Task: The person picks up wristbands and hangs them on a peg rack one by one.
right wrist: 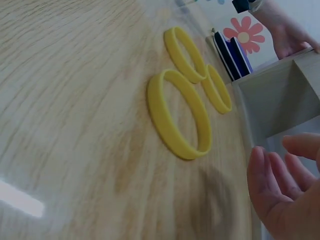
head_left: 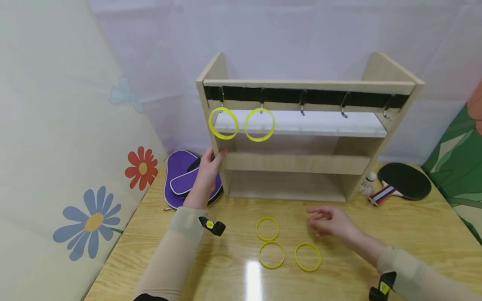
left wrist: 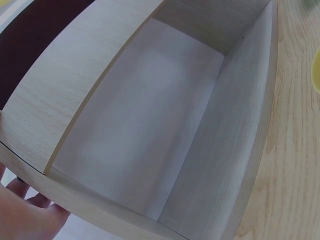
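A wooden shelf rack [head_left: 297,163] stands at the back, and my left hand [head_left: 207,169] holds the edge of its left side panel. The left wrist view shows those fingers [left wrist: 37,201] at the panel's outer side. Yellow rings hang from the two leftmost metal hooks: one ring [head_left: 224,138] at the far left, another ring [head_left: 260,139] beside it. Three more yellow rings lie flat on the table, the nearest to my right hand being the right one [head_left: 308,270]. My right hand [head_left: 333,221] hovers over the table with loosely bent fingers and nothing in them.
Bare hooks [head_left: 344,112] line the right part of the black strip [head_left: 286,97]. A purple case [head_left: 177,167] lies left of the rack. To its right are a shuttlecock [head_left: 368,184] and a black table tennis bat [head_left: 404,180]. Light glares on the wooden table [head_left: 150,251].
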Demonstrator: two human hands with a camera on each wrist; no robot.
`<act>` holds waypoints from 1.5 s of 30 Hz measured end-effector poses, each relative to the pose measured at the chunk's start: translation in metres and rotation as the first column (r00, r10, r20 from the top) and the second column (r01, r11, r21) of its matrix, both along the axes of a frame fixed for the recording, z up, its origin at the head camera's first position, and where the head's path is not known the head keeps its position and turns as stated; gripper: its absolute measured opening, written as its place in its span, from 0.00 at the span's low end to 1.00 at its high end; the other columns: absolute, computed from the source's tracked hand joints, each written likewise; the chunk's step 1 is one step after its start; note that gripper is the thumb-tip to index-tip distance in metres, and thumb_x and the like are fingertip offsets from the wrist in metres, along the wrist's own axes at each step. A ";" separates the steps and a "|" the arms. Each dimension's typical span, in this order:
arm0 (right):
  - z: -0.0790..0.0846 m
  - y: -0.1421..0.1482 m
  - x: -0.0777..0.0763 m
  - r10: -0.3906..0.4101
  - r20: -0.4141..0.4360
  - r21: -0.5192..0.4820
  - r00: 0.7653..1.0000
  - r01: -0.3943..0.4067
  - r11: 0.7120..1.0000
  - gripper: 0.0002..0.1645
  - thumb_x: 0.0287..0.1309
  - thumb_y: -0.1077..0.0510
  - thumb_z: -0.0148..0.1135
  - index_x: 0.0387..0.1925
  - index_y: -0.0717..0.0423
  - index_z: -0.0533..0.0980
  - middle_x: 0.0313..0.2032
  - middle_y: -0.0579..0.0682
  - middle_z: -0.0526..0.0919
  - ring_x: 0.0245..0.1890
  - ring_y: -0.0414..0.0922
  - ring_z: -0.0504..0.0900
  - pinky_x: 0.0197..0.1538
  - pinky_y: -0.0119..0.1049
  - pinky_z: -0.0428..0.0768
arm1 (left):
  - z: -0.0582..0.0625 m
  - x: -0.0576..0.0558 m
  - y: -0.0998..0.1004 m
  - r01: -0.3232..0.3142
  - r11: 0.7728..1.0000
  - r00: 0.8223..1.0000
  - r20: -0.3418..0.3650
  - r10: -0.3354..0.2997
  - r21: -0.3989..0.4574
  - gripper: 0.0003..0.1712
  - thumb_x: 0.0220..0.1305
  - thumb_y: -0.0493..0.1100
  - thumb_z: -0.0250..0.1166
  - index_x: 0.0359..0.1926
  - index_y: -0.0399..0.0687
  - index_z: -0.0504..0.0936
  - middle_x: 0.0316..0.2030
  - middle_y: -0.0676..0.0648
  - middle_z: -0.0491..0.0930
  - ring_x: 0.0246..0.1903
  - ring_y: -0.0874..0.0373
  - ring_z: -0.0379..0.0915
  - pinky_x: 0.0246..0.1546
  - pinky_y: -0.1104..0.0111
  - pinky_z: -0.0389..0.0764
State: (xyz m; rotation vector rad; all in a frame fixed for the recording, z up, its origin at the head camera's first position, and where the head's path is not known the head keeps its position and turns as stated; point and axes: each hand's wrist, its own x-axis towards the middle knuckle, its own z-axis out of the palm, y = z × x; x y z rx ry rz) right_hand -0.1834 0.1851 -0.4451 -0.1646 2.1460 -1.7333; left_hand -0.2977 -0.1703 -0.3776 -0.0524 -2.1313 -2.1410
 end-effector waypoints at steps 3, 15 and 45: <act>-0.007 0.004 0.002 0.009 -0.002 0.011 1.000 -0.009 1.000 0.28 0.61 0.68 0.62 0.61 0.76 0.67 0.43 0.59 0.83 0.36 0.41 0.83 0.38 0.38 0.85 | -0.001 0.000 0.000 0.003 1.000 1.000 -0.002 -0.003 0.000 0.26 0.72 0.43 0.55 0.69 0.48 0.68 0.59 0.40 0.72 0.48 0.58 0.69 0.53 0.65 0.70; -0.022 0.010 0.011 0.077 -0.055 0.145 0.995 -0.069 0.987 0.26 0.55 0.68 0.65 0.55 0.74 0.73 0.39 0.60 0.84 0.32 0.45 0.84 0.33 0.38 0.85 | -0.001 0.000 -0.001 0.000 1.000 1.000 -0.008 0.000 0.001 0.27 0.72 0.43 0.55 0.69 0.48 0.68 0.59 0.40 0.73 0.48 0.58 0.70 0.52 0.65 0.70; -0.029 0.005 0.020 0.224 -0.155 0.317 0.962 -0.167 0.934 0.17 0.50 0.67 0.69 0.45 0.66 0.81 0.30 0.49 0.83 0.27 0.35 0.77 0.29 0.28 0.76 | -0.001 0.000 -0.001 0.008 1.000 1.000 0.001 -0.008 -0.006 0.26 0.73 0.43 0.54 0.69 0.48 0.68 0.62 0.35 0.70 0.48 0.58 0.70 0.54 0.64 0.70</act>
